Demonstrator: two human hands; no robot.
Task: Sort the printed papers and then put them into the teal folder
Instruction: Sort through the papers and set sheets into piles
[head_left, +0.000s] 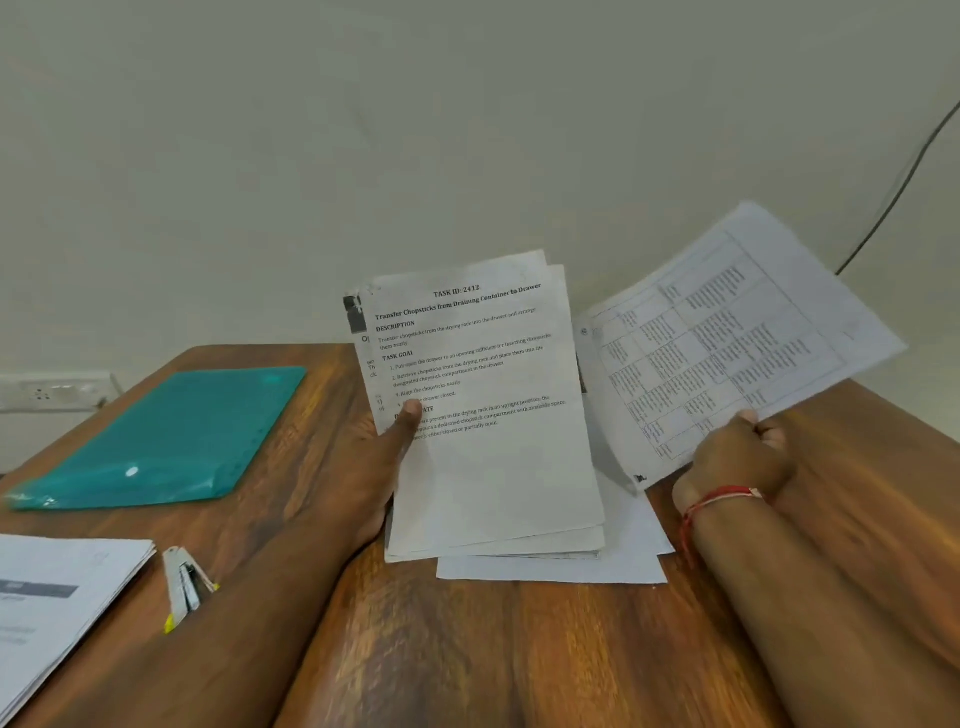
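Sorting papers, one sheet lifted away

The left hand (387, 447) grips a stack (483, 415) at centre frame; the right hand (737, 457) pinches a table sheet (727, 338) aside — likely sorting. The teal folder (171, 441) lies closed at left on the surface (467, 649).

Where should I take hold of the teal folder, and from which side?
Probably its right edge, pinched from the right. The teal folder lies flat on the table, so only an edge offers grip, and that edge faces the left hand, which must first put down its paper stack.
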